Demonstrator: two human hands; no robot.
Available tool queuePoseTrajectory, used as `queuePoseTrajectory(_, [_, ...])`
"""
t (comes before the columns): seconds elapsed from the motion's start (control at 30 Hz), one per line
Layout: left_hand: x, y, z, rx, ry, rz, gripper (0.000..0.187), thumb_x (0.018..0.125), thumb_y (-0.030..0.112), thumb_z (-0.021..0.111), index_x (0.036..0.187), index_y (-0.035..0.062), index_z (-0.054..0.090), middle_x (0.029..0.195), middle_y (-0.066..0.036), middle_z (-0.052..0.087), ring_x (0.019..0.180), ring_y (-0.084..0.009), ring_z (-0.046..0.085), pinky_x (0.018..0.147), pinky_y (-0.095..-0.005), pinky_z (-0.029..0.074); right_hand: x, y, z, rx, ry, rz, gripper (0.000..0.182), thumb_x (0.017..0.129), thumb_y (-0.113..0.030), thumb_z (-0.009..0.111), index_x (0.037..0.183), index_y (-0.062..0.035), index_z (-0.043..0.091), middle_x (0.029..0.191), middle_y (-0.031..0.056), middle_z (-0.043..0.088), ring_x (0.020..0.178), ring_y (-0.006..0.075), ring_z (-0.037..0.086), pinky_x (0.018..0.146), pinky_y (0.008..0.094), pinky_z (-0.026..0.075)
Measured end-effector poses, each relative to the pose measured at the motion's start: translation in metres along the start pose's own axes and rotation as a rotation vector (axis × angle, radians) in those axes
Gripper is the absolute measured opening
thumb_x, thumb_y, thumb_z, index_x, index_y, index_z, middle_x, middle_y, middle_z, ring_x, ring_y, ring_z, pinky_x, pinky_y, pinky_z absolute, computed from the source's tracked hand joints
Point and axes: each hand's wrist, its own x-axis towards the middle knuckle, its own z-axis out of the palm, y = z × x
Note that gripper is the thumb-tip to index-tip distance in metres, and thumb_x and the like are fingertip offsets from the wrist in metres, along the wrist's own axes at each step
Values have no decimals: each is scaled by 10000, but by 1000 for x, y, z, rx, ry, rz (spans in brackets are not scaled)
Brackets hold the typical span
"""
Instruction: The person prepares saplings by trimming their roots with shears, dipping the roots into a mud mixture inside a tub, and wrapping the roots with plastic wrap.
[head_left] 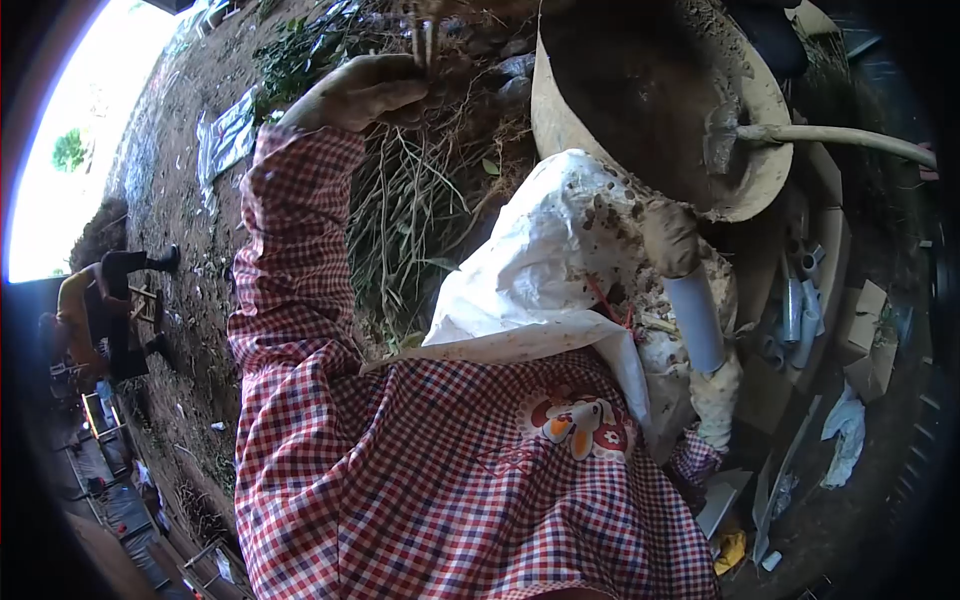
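My left hand (355, 92), in a soiled glove, reaches out at the upper left with its fingers closed about some thin upright stems (425, 42). My right hand (715, 395), in a pale dirty glove, grips the near end of a grey plastic tube (695, 325). A rounded brown, mud-like mass (670, 238) sits at the tube's far end. Both lie over a white sack (530, 250) across my lap, which is spotted with mud crumbs. A bit of red string (612, 305) shows on the sack. Bare roots and stems (410, 220) lie beside my left sleeve.
A wide tub (560, 110) of dark mud stands ahead, with a long-handled tool (830, 138) resting in it. More grey tubes (808, 300) and a cardboard box (865, 335) are on the right. A person (95, 310) sits at the far left. Leafy plants (310, 50) lie ahead.
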Motion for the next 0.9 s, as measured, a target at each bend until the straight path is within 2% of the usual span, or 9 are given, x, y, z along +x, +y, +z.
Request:
queuePoseTrajectory(0.13, [22, -49, 7, 68, 360, 1, 417, 959, 367, 548, 1241, 63, 586, 1070, -104, 666, 916, -174, 651, 812, -319, 553, -10, -8, 5, 12, 8, 4, 439, 752, -114, 652, 1154, 25, 546, 1016, 202, 603, 952, 364, 596, 874, 420, 458])
queuePoseTrajectory(0.2, [38, -54, -20, 962, 375, -95, 353, 967, 303, 547, 1199, 46, 616, 977, -99, 676, 843, -163, 646, 731, -284, 551, -19, 3, 2, 63, 0, 97, 447, 749, -109, 653, 1161, 25, 545, 1019, 206, 601, 956, 373, 594, 878, 424, 456])
queuePoseTrajectory(0.3, [24, -76, -37, 266, 504, 30, 302, 974, 247, 550, 1189, 49, 627, 830, -24, 614, 672, -100, 540, 620, -251, 497, -24, 12, 0, 101, 31, 182, 454, 746, -97, 651, 1170, 26, 545, 1029, 214, 597, 964, 386, 589, 885, 429, 454])
queuePoseTrajectory(0.5, [5, -96, -57, -23, 577, 13, 317, 957, 265, 574, 1169, 36, 632, 862, -26, 649, 739, -118, 613, 691, -257, 555, -1, -29, -19, -277, -12, -112, 408, 759, -100, 649, 1138, 30, 570, 1126, 188, 574, 1043, 400, 544, 932, 457, 431])
queuePoseTrajectory(0.7, [-23, -35, 64, 526, 400, 476, 248, 906, 132, 616, 1138, 49, 639, 962, -95, 689, 686, -105, 647, 596, -251, 572, 5, -86, -50, -442, -346, -123, 317, 770, -93, 634, 1058, 27, 583, 1212, 169, 553, 1113, 379, 522, 966, 482, 420])
queuePoseTrajectory(0.73, [-21, -32, 88, 709, 333, 660, 246, 888, 69, 624, 1133, 52, 642, 972, -98, 689, 710, -118, 658, 633, -269, 585, 8, -100, -56, -421, -263, -167, 315, 774, -93, 633, 1061, 26, 581, 1208, 174, 553, 1108, 373, 528, 960, 480, 427])
queuePoseTrajectory(0.77, [-36, -5, 129, 186, 304, 440, 298, 850, -48, 615, 1130, 49, 640, 982, -109, 690, 800, -163, 677, 701, -296, 590, 13, -112, -61, -399, -177, -214, 314, 779, -92, 633, 1065, 24, 579, 1204, 180, 554, 1102, 366, 534, 954, 477, 434])
queuePoseTrajectory(0.8, [-35, 4, 153, 520, 287, 572, 175, 872, 102, 609, 1037, 86, 664, 800, -129, 666, 638, -183, 655, 543, -280, 558, 15, -121, -60, -375, -89, -263, 312, 783, -92, 632, 1068, 22, 578, 1201, 186, 554, 1096, 360, 539, 949, 474, 441])
queuePoseTrajectory(0.9, [-37, 3, 250, 481, -40, 812, 445, 891, 208, 543, 1259, -39, 496, 967, -148, 649, 823, -204, 659, 654, -284, 568, 18, -106, -10, 717, -273, -54, 434, 895, -190, 578, 1270, 4, 481, 1256, 169, 526, 1065, 264, 562, 897, 378, 485])
